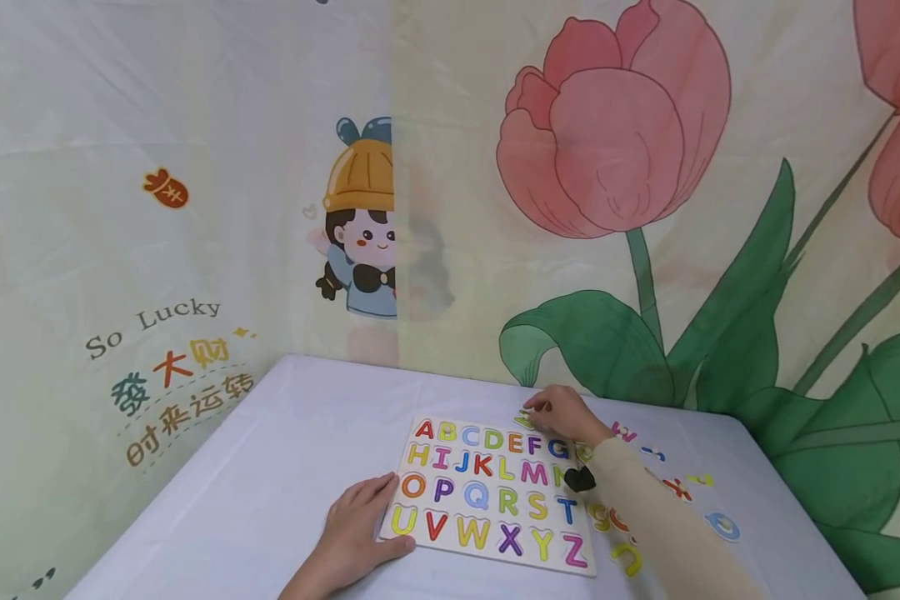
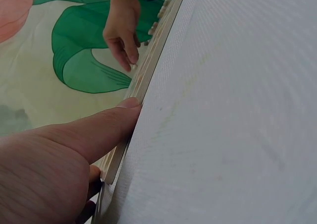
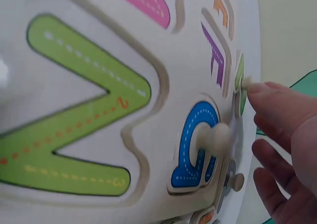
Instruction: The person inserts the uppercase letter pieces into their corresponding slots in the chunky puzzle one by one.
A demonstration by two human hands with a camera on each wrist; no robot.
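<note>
A wooden alphabet puzzle board (image 1: 487,492) with coloured letters A to Z lies on the white table. My left hand (image 1: 360,525) rests flat on its near left corner. The thumb (image 2: 99,130) presses against the board's edge (image 2: 148,70). My right hand (image 1: 562,412) reaches over the far right edge of the board and pinches a small green letter piece (image 1: 525,419) there. In the right wrist view the fingertips (image 3: 282,115) touch the peg of that green piece (image 3: 239,85), just past the blue G (image 3: 195,144) and the big green N (image 3: 74,120).
Several loose letters lie on the table to the right of the board, among them a purple W (image 1: 624,432), a red piece (image 1: 677,489), a blue O (image 1: 723,527) and a yellow J (image 1: 628,558). A printed cloth backdrop (image 1: 615,167) hangs right behind the table.
</note>
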